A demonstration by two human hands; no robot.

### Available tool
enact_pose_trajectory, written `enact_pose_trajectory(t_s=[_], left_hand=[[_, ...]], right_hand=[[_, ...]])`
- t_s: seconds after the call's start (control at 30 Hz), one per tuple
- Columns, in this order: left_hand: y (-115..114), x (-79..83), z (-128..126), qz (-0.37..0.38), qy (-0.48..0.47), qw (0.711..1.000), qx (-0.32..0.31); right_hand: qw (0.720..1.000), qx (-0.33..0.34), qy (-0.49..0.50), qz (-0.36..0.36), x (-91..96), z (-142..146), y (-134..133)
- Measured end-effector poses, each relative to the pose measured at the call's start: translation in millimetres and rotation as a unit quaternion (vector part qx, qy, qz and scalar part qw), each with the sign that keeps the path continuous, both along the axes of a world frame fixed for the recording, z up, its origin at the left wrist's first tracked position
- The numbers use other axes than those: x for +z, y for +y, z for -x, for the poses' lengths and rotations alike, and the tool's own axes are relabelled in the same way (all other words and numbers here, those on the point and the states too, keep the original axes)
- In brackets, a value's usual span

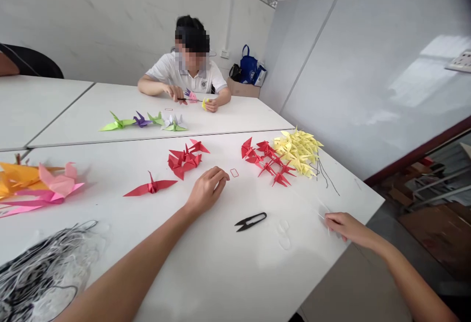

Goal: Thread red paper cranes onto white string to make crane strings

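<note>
My left hand (208, 188) rests low over the white table, fingers curled together; what they hold, if anything, is hidden. Just left of it lies a red paper crane (152, 186) with spread wings, and behind it a small cluster of red cranes (184, 159). Near the table's right edge, my right hand (342, 226) pinches a thin white thread (321, 215), whose strands are faint against the tabletop. Black thread snips (250, 221) lie between the two hands. A loose white loop of thread (283, 235) is beside them.
More red cranes (267, 158) and a yellow crane pile (299, 148) with dark strings (327, 175) lie at the back right. Orange and pink cranes (61, 180) and tangled cords (40, 268) are at left. Across the table, a person (189, 67) handles cranes near a green-and-purple row (142, 120).
</note>
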State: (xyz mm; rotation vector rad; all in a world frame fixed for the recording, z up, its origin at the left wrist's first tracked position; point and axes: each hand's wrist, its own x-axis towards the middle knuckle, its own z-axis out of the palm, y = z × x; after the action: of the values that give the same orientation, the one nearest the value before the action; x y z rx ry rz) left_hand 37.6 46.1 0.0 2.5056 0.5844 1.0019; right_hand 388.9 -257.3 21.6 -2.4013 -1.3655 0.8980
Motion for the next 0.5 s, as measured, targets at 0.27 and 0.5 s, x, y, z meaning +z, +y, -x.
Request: enact_pose_trajectory(t_s=[0.27, 0.5], left_hand=[[0.7, 0.3, -0.9, 0.007, 0.02, 1.0, 0.002], [1.1, 1.7, -0.7, 0.001, 0.032, 0.999, 0.001]], right_hand=[[0.969, -0.018, -0.191, -0.153, -6.7, 2.0, 17.0], [0.957, 0.052, -0.202, -0.203, -38.6, 23.9, 21.3]])
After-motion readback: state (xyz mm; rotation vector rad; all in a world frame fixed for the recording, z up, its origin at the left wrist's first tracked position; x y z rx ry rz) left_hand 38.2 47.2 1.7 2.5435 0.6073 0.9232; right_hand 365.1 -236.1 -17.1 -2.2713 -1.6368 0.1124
